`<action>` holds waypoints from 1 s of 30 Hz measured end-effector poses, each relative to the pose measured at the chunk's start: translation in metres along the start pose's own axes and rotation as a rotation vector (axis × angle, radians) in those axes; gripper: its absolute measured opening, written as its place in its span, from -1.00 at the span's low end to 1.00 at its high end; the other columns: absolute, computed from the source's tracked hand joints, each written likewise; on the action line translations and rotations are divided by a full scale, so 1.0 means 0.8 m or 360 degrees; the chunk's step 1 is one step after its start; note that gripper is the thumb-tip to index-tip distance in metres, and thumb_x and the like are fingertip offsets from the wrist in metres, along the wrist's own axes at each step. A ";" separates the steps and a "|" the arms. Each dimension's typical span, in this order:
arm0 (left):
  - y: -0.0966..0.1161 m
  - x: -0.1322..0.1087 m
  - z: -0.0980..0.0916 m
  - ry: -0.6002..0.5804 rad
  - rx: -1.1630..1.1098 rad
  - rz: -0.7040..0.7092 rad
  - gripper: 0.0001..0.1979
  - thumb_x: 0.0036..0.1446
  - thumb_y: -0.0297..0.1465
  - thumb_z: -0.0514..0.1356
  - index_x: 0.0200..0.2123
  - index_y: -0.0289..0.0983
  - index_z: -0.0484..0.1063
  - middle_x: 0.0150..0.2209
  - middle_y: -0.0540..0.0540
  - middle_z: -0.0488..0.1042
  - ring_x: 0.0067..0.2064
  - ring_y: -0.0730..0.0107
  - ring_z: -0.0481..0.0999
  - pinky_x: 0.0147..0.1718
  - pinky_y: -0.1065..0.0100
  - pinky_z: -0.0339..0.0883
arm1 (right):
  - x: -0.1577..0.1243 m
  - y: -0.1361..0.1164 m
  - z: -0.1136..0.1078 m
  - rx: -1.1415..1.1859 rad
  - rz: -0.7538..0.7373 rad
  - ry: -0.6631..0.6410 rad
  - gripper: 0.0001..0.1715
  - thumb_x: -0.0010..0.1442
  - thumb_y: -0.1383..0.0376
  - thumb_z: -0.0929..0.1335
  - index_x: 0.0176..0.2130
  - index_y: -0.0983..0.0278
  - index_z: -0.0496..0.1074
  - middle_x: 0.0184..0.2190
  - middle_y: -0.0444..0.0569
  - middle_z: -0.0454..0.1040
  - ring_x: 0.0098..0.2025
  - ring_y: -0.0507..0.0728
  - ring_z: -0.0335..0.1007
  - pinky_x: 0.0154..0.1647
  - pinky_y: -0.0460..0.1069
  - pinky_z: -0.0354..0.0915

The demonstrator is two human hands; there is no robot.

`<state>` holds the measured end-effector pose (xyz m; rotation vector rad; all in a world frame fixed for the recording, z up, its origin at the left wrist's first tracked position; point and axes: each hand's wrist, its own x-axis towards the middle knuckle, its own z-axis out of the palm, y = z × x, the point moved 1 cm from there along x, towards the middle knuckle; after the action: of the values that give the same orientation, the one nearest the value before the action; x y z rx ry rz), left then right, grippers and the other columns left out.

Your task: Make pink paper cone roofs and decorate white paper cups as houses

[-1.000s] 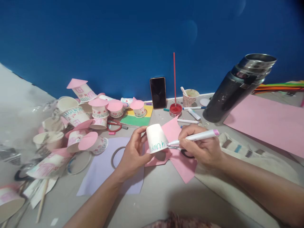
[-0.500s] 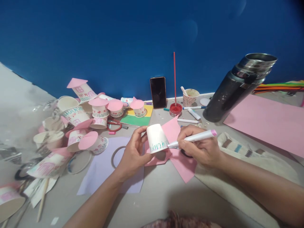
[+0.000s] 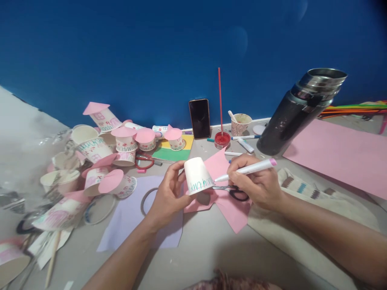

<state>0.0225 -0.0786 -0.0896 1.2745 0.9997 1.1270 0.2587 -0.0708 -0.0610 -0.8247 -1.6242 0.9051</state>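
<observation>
A white paper cup (image 3: 196, 173), upside down and a little tilted, is gripped by my left hand (image 3: 171, 189) from its left side. Green scribbled strokes run round the cup near its rim. My right hand (image 3: 256, 181) pinches a white marker (image 3: 250, 168) with a pink end; its tip points left and sits just off the cup's right side. Below lie cut pieces of pink paper (image 3: 234, 215) and scissors (image 3: 237, 193) with dark handles. A sheet of lilac paper (image 3: 121, 227) with a grey ring (image 3: 144, 201) on it lies under my left wrist.
Several decorated cups with pink paper tops (image 3: 125, 141) crowd the left side. A phone (image 3: 199, 119) leans on the blue wall, beside a red paint pot (image 3: 222, 139) and a patterned cup (image 3: 241, 125). At right stand a dark flask (image 3: 294, 117), a pink sheet (image 3: 338, 153) and a cloth (image 3: 302, 217).
The marker tip has come up and away from the cup's green strokes. The right hand has lifted slightly, showing more of the scissors' handles. The camera view has shifted a little.
</observation>
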 end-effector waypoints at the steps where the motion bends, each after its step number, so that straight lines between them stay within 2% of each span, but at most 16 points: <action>1: 0.000 0.000 0.000 0.0003 -0.0010 -0.0009 -0.27 -0.05 -0.40 0.49 0.17 -0.12 0.27 0.27 -0.20 0.29 0.34 -0.05 0.34 0.23 0.08 0.31 | 0.000 0.000 0.000 0.0018 0.0023 -0.0005 -0.86 0.24 0.39 0.36 -0.37 0.24 0.45 -0.52 -0.13 0.45 -0.59 0.00 0.24 -0.61 -0.08 0.13; 8: 0.002 -0.001 0.002 -0.0004 -0.0031 -0.0033 -0.26 -0.06 -0.40 0.50 0.16 -0.12 0.27 0.27 -0.20 0.30 0.32 -0.03 0.37 0.21 0.11 0.33 | 0.000 -0.006 0.004 0.0023 0.0046 -0.0035 -0.88 0.24 0.35 0.38 -0.37 0.24 0.46 -0.52 -0.12 0.45 -0.52 0.03 0.36 -0.60 -0.09 0.20; 18: 0.000 -0.001 0.001 0.0003 -0.0018 -0.0020 -0.27 -0.07 -0.39 0.50 0.15 -0.12 0.28 0.26 -0.22 0.32 0.32 -0.07 0.38 0.23 0.04 0.33 | 0.001 -0.006 0.004 -0.0016 0.0011 -0.0070 -0.86 0.24 0.38 0.36 -0.38 0.24 0.46 -0.53 -0.12 0.46 -0.52 0.03 0.36 -0.59 -0.10 0.20; 22: 0.001 -0.001 0.002 0.0002 -0.0006 -0.0005 -0.27 -0.08 -0.40 0.51 0.14 -0.12 0.29 0.25 -0.21 0.32 0.31 -0.07 0.38 0.22 0.05 0.34 | -0.002 0.000 0.003 0.0041 0.0013 -0.0050 -0.86 0.28 0.36 0.38 -0.36 0.23 0.47 -0.50 -0.13 0.48 -0.50 0.04 0.39 -0.52 -0.08 0.28; 27: 0.002 -0.001 -0.001 0.0003 -0.0054 -0.0042 -0.27 -0.05 -0.39 0.50 0.16 -0.08 0.29 0.28 -0.17 0.33 0.31 -0.03 0.38 0.20 0.10 0.36 | -0.002 0.008 -0.001 0.0033 -0.0099 0.0065 -0.81 0.43 0.21 0.32 -0.11 0.22 0.51 -0.42 -0.05 0.58 -0.38 0.11 0.53 -0.38 0.01 0.44; 29: 0.002 -0.001 -0.002 -0.0005 -0.0128 -0.0064 -0.24 -0.07 -0.39 0.52 0.17 -0.06 0.30 0.26 -0.15 0.38 0.31 -0.03 0.39 0.17 0.12 0.39 | 0.001 0.013 -0.004 -0.0080 -0.0081 0.0034 -0.77 0.41 0.18 0.36 0.00 0.21 0.49 -0.29 0.00 0.64 -0.31 0.12 0.55 -0.30 0.03 0.49; 30: 0.002 -0.002 -0.002 -0.0017 -0.0166 -0.0079 -0.22 -0.09 -0.39 0.53 0.18 -0.05 0.30 0.23 -0.14 0.41 0.31 -0.04 0.39 0.16 0.13 0.41 | 0.003 0.015 -0.004 -0.0131 -0.0071 -0.0016 -0.68 0.36 0.14 0.41 0.05 0.20 0.47 -0.19 0.04 0.65 -0.26 0.14 0.57 -0.25 0.05 0.50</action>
<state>0.0205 -0.0795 -0.0883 1.1655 0.9477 1.1185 0.2622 -0.0623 -0.0699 -0.8379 -1.6914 0.8168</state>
